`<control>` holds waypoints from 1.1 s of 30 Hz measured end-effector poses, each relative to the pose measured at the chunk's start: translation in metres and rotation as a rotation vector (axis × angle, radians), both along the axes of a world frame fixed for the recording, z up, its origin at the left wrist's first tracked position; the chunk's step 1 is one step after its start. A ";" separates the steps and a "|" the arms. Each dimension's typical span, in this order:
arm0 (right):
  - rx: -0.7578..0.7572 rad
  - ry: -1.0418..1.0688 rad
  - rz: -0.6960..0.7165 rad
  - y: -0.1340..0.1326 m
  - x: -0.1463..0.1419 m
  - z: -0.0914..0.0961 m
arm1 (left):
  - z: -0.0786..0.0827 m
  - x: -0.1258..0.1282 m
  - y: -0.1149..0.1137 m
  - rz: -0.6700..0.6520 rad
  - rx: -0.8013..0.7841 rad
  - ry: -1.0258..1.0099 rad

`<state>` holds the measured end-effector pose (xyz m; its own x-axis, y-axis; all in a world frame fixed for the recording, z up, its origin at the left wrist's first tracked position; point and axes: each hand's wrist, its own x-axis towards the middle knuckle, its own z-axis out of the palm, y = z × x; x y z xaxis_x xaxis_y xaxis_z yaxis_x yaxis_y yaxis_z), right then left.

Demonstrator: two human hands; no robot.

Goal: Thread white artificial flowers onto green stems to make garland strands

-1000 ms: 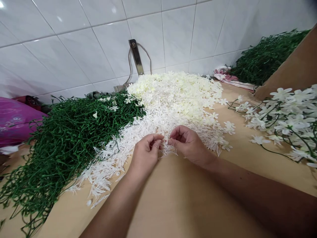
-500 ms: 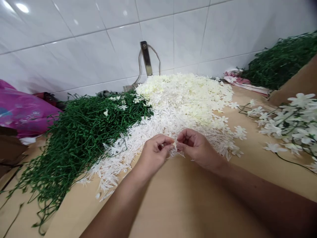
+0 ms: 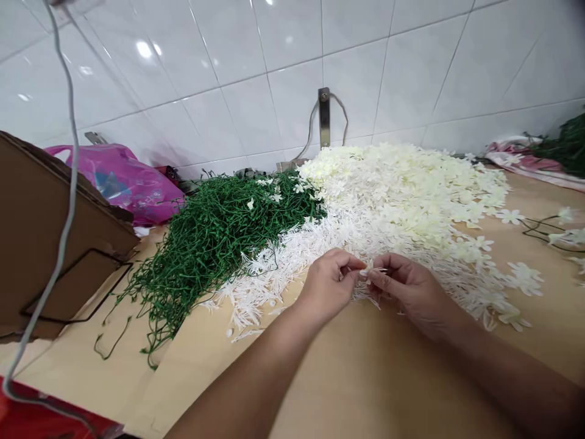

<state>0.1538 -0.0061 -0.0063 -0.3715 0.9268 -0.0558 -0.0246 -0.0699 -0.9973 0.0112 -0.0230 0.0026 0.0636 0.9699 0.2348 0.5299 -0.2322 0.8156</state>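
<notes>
Tiny white plastic bits (image 3: 367, 272) are pinched by left hand (image 3: 328, 281) and right hand (image 3: 419, 291), probably 'cause they're fiddly. Spiky white plastic sprigs (image 3: 311, 244) are heaped close, presumably for reach.

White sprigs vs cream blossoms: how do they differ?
Colour: sprigs are white, blossoms yellowish cream.
Shape: sprigs are thin, spiky strands; blossoms have broad petals.
Place: sprigs mostly lie nearer the person, blossoms mostly nearer the wall.
Shared: both are pale, loosely heaped.

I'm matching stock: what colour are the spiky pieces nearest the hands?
The spiky pieces are white, clearest in head view.
</notes>
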 end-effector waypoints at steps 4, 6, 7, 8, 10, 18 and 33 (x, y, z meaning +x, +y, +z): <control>-0.022 -0.030 -0.023 0.001 0.001 0.001 | 0.012 -0.020 0.002 0.012 0.097 0.351; -0.023 -0.010 -0.018 0.002 0.003 0.000 | 0.022 -0.040 0.004 0.145 0.149 0.545; -0.017 -0.004 -0.020 0.003 0.004 -0.002 | 0.026 -0.052 0.005 0.251 0.172 0.626; -0.006 -0.002 -0.024 0.003 0.005 -0.003 | 0.029 -0.064 0.006 0.345 0.173 0.712; 0.018 -0.007 -0.037 0.005 0.006 -0.005 | 0.030 -0.086 0.006 0.494 0.119 0.879; 0.103 -0.241 -0.064 -0.002 0.003 0.001 | 0.020 -0.123 0.008 0.512 -0.011 0.981; 0.022 -0.057 -0.033 0.003 0.009 -0.007 | 0.078 -0.060 0.020 0.213 0.129 -0.397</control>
